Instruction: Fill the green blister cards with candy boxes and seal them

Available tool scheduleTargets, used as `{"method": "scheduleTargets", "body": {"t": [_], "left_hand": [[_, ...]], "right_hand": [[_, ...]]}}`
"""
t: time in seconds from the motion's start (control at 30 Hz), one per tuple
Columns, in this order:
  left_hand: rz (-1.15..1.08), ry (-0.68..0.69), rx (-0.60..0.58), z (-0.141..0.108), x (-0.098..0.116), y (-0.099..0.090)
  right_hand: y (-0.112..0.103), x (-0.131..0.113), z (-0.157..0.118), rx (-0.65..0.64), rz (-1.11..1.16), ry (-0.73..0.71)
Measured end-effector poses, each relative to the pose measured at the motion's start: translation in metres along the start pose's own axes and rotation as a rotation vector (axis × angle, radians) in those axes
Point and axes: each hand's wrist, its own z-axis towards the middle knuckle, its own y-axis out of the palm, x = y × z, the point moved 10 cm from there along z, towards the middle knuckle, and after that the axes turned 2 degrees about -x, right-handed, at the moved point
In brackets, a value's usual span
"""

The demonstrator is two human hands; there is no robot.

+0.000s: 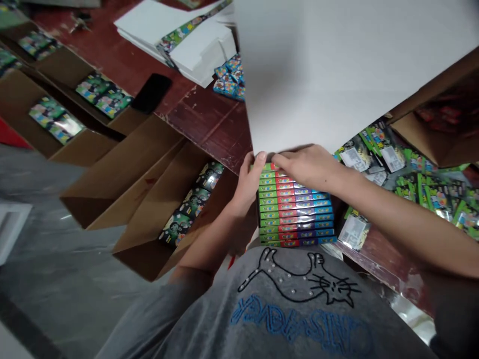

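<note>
A stack of slim, colourful small boxes (pixel 295 212), with green, red, purple and blue ends, lies right in front of my shirt. At its far left corner my left hand (pixel 252 177) is closed, thumb pressed where the stack meets a large white cardboard sheet (pixel 337 75). My right hand (pixel 310 167) curls over the far end of the stack, against the sheet's lower edge. Its fingertips are partly hidden, so exactly what each hand pinches there is unclear. The sheet rises away from me and covers much of the view.
Open brown cartons (pixel 145 214) holding dark printed packs (pixel 187 209) stand on the left. A black phone (pixel 152 93) rests by the red table's (pixel 209 119) edge. Further back are white card stacks (pixel 202 55) and blue packets (pixel 230 80). Green packs (pixel 430 192) lie right, near another carton (pixel 419 137).
</note>
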Motion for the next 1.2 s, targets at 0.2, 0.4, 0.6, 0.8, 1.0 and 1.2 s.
{"method": "scheduleTargets", "body": {"t": [0.2, 0.4, 0.6, 0.8, 1.0, 1.2], "left_hand": [[-0.027, -0.051, 0.143, 0.005, -0.004, -0.011], [0.355, 0.252, 0.136, -0.013, 0.021, -0.013], [1.060, 0.909, 0.143, -0.067, 0.088, 0.012], [1.220, 1.072, -0.182, -0.068, 0.099, 0.045], [1.322, 1.063, -0.218, -0.068, 0.097, 0.049], [1.408, 1.002, -0.214, -0.054, 0.105, 0.058]], "right_hand": [[-0.065, 0.049, -0.075, 0.527, 0.265, 0.260], [0.007, 0.103, -0.120, 0.258, 0.402, 0.755], [0.024, 0.105, -0.118, 0.413, 0.657, 0.811], [0.039, 0.103, -0.134, 0.601, 0.999, 0.746], [0.068, 0.106, -0.133, 0.744, 1.168, 0.514], [0.057, 0.109, -0.131, 0.828, 0.911, 0.406]]}}
